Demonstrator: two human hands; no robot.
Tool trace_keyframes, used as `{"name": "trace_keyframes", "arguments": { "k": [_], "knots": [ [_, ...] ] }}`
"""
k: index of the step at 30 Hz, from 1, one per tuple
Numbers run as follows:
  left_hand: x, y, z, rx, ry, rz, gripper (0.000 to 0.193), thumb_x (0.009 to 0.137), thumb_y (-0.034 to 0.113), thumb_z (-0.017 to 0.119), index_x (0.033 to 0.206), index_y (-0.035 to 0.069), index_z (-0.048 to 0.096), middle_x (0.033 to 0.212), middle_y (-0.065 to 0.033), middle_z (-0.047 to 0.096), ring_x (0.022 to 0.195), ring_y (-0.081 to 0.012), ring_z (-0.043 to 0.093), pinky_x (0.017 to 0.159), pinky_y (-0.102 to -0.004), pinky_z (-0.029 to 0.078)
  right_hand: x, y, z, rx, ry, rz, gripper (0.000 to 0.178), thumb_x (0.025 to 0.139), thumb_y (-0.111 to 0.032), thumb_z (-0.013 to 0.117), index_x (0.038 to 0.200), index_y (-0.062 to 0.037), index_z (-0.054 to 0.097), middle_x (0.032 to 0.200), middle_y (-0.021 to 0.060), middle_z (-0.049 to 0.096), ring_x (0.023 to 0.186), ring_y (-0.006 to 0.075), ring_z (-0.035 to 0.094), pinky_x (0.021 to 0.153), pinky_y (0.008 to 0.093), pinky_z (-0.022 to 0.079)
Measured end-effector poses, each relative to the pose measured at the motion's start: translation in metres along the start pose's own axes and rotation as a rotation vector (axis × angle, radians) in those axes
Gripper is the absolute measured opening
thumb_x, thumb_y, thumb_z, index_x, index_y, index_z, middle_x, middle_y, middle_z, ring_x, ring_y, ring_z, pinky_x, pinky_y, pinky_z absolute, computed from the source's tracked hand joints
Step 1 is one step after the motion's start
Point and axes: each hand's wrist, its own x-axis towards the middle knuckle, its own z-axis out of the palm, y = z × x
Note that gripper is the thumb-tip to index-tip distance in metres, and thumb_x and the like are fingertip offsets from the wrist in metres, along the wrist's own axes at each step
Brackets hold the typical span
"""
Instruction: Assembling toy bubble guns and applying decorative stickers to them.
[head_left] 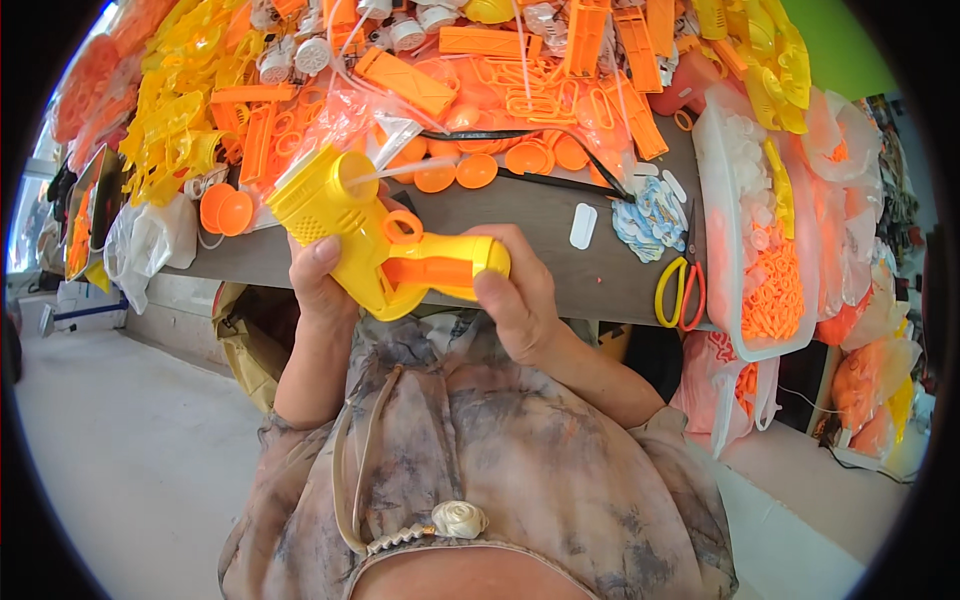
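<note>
A yellow plastic toy gun (352, 240) with an orange grip insert and an orange ring is held in front of me at the table's near edge. My left hand (318, 285) is closed on the broad end, thumb on the near side. My right hand (522, 295) wraps the end of its handle, with the thumb pressed on the yellow cap. A thin clear tube (405, 170) sticks out by the round yellow opening. Behind the toy gun lie several orange round cups (477, 170). The fingers behind the toy gun are partly hidden.
Orange and yellow plastic parts (405, 82) heap across the back of the dark table (540, 265). To the right are scissors (690, 290), a pile of blue-white stickers (650, 220) and a white bin (728, 250) of small orange parts. Plastic bags (725, 385) hang below.
</note>
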Motion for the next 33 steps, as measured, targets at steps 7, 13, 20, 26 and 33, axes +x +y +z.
{"name": "trace_keyframes", "arguments": {
  "k": [7, 13, 20, 26, 33],
  "knots": [
    [-0.028, 0.000, 0.012, 0.116, 0.029, 0.035, 0.075, 0.064, 0.036, 0.067, 0.125, 0.000, 0.042, 0.108, -0.0192, 0.056, 0.091, -0.0309, 0.061, 0.078, -0.0409, 0.054, -0.001, 0.013, -0.011, -0.038, -0.066, -0.225, 0.046, 0.091, -0.038, 0.047, 0.110, 0.0034, 0.047, 0.088, 0.0126, 0.060, 0.076, 0.0168, 0.060, 0.068, 0.0269, 0.047],
    [-0.012, 0.008, -0.013, 0.052, 0.092, -0.031, 0.063, 0.073, 0.031, 0.061, 0.124, 0.000, 0.044, 0.109, -0.0183, 0.055, 0.093, -0.0281, 0.060, 0.082, -0.0415, 0.052, 0.006, 0.002, -0.005, -0.144, -0.194, 0.002, 0.042, 0.094, -0.039, 0.046, 0.109, -0.0004, 0.049, 0.077, 0.0062, 0.055, 0.073, 0.0121, 0.054, 0.063, 0.0266, 0.043],
    [0.007, 0.027, -0.018, 0.361, 0.319, 0.266, 0.055, 0.075, 0.021, 0.059, 0.121, -0.005, 0.045, 0.106, -0.0185, 0.058, 0.096, -0.0277, 0.060, 0.085, -0.0397, 0.050, 0.072, 0.047, -0.037, -0.984, 0.099, -0.397, 0.029, 0.082, -0.025, 0.066, 0.100, -0.0045, 0.058, 0.083, 0.0080, 0.052, 0.070, 0.0221, 0.057, 0.059, 0.0331, 0.047],
    [0.009, 0.027, -0.024, 0.218, 0.378, 0.240, 0.049, 0.077, 0.014, 0.057, 0.121, -0.007, 0.045, 0.106, -0.0188, 0.059, 0.097, -0.0270, 0.060, 0.088, -0.0381, 0.050, 0.076, 0.057, -0.030, -1.198, 0.043, -0.414, 0.016, 0.077, -0.013, 0.068, 0.087, -0.0030, 0.059, 0.094, 0.0103, 0.052, 0.078, 0.0252, 0.057, 0.061, 0.0342, 0.049],
    [0.016, 0.018, -0.013, 0.167, 0.376, 0.233, 0.050, 0.072, 0.013, 0.060, 0.116, -0.006, 0.047, 0.101, -0.0177, 0.059, 0.089, -0.0245, 0.061, 0.080, -0.0357, 0.052, 0.043, 0.007, -0.049, -0.119, 0.033, 0.193, 0.019, 0.087, -0.015, 0.062, 0.097, -0.0012, 0.054, 0.085, 0.0055, 0.058, 0.068, 0.0113, 0.058, 0.055, 0.0268, 0.051]
  ]
}}
